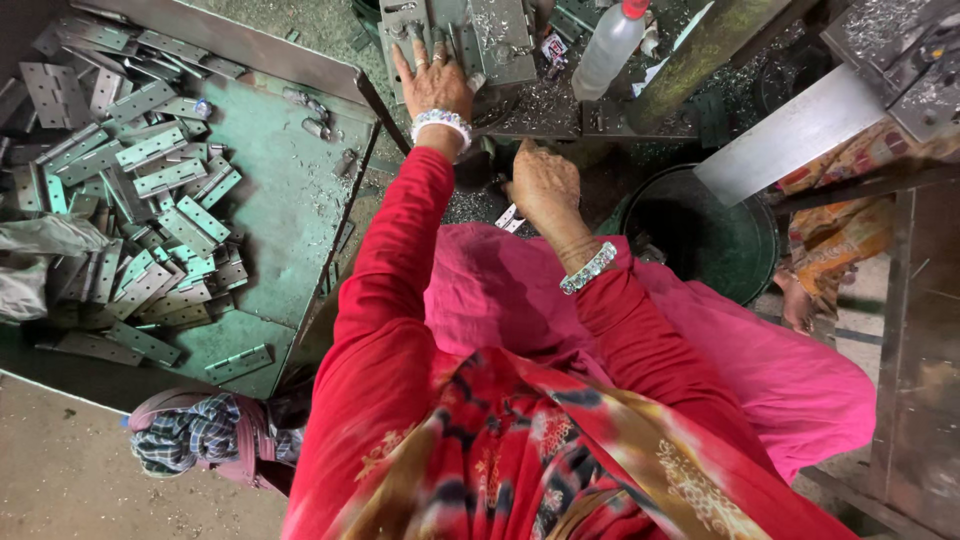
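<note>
Left hand (432, 82) lies flat, fingers spread, on grey metal hinge plates (440, 30) atop the swarf-strewn machine bed (560, 105); right hand (545, 185) curled shut below, contents hidden. Clear plastic squeeze bottle w/ red cap (610, 45) nearby. Green metal tray (290, 210) w/ heaped hinges (140, 190) at left; dark round tub (705, 235) at right. Dusty concrete floor.

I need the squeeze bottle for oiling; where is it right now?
In the head view the white plastic bottle lies tilted at top centre on the machine bed, just right of the left hand.
</note>
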